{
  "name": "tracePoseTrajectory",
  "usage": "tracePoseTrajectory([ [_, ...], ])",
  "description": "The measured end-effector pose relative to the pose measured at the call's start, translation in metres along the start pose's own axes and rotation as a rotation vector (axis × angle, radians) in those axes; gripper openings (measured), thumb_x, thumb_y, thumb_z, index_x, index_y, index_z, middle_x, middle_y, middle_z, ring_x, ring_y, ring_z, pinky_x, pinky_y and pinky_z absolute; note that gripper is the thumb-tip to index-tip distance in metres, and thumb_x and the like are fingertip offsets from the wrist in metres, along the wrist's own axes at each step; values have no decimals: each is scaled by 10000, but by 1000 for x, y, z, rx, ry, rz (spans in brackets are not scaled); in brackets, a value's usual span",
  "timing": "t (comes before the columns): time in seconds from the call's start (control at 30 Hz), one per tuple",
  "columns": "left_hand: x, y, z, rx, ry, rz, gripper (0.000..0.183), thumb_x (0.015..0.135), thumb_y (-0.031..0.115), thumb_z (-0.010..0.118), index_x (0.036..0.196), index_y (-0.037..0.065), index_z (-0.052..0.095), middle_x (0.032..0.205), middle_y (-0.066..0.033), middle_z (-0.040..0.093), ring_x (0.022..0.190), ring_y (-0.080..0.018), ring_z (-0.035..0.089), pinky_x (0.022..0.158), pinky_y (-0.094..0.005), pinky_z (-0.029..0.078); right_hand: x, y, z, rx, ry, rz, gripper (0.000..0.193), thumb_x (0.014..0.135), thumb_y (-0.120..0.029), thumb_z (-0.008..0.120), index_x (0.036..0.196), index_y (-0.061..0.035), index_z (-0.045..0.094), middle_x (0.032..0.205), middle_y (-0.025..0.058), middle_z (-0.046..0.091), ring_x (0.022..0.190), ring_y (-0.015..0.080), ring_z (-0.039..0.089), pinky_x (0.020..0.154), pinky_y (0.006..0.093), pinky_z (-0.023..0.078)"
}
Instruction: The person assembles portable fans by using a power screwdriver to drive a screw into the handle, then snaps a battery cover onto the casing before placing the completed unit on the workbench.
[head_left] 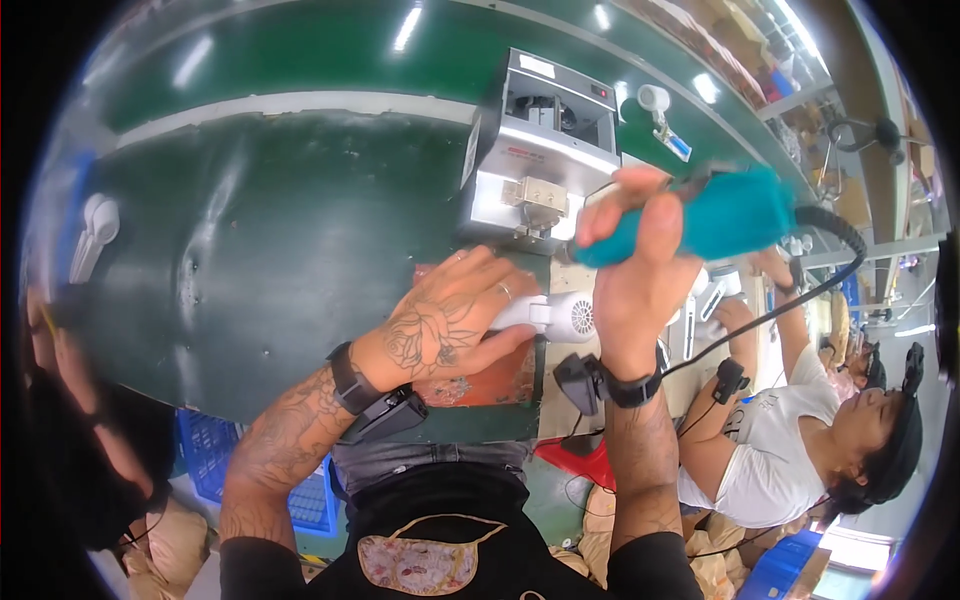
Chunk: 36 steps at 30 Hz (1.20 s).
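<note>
My left hand (450, 315) is closed around the handle of a small white handheld fan (574, 317). The fan lies over a worn reddish-brown mat (480, 384), its round slotted head turned to the right. My right hand (645, 235) grips a teal corded electric screwdriver (725, 215), slightly blurred, raised above the bench. Its narrow end points left, close to the front of a grey screw feeder machine (490, 195). The screwdriver's tip is hard to make out.
A black cord (800, 300) runs from the screwdriver past my right forearm. White fan parts (97, 235) lie at the far left; another white fan (655, 100) lies beyond the feeder. Co-workers sit on both sides, one in a white shirt (775, 455). Blue crates (205, 450) stand below the green table.
</note>
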<state>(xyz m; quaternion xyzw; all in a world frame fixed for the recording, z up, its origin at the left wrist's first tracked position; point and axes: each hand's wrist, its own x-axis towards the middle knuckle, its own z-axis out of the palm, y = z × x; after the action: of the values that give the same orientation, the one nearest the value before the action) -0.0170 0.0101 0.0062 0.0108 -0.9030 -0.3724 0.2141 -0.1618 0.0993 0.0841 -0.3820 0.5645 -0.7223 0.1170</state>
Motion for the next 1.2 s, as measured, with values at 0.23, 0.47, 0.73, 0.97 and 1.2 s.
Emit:
tracePoseTrajectory([
  [0.23, -2, -2, -2, 4, 35, 4, 347, 891, 189, 654, 1216, 69, 661, 1144, -105, 654, 1025, -299, 580, 922, -434, 476, 25, 27, 25, 0, -60, -53, 363, 1028, -349, 603, 1019, 13, 574, 721, 68, 568, 648, 192, 592, 608, 323, 486],
  [0.47, -3, -5, 0, 4, 50, 45, 320, 881, 171, 640, 1165, 24, 637, 1069, -124, 628, 1008, -313, 567, 916, -424, 467, 15, 17, 23, -12, -110, 56, 392, 1005, -386, 634, 1004, 2, 576, 727, 80, 576, 647, 201, 578, 608, 326, 481],
  [0.73, 0, -5, 1, -14, 23, 16, 292, 921, 171, 651, 1184, 43, 642, 1111, -106, 620, 1042, -305, 559, 939, -419, 453, -46, -20, -21, -10, -98, 82, 675, 943, -627, 607, 1131, 19, 548, 672, 55, 514, 568, 185, 513, 567, 339, 434],
  [0.97, -1, -5, 2, -16, -43, -28, 303, 932, 186, 647, 1206, 57, 636, 1144, -96, 614, 1062, -305, 548, 959, -425, 437, -54, -8, -26, -7, -87, 92, 687, 943, -630, 607, 1109, 33, 537, 677, 64, 512, 572, 193, 532, 574, 337, 444],
  [1.2, 1, -2, 2, -13, -73, -90, 319, 915, 170, 674, 1223, 86, 669, 1248, -72, 643, 1074, -307, 563, 963, -427, 455, -55, 6, -29, 49, -98, 110, 586, 966, -554, 627, 1054, 16, 520, 685, 77, 518, 578, 196, 532, 569, 344, 451],
])
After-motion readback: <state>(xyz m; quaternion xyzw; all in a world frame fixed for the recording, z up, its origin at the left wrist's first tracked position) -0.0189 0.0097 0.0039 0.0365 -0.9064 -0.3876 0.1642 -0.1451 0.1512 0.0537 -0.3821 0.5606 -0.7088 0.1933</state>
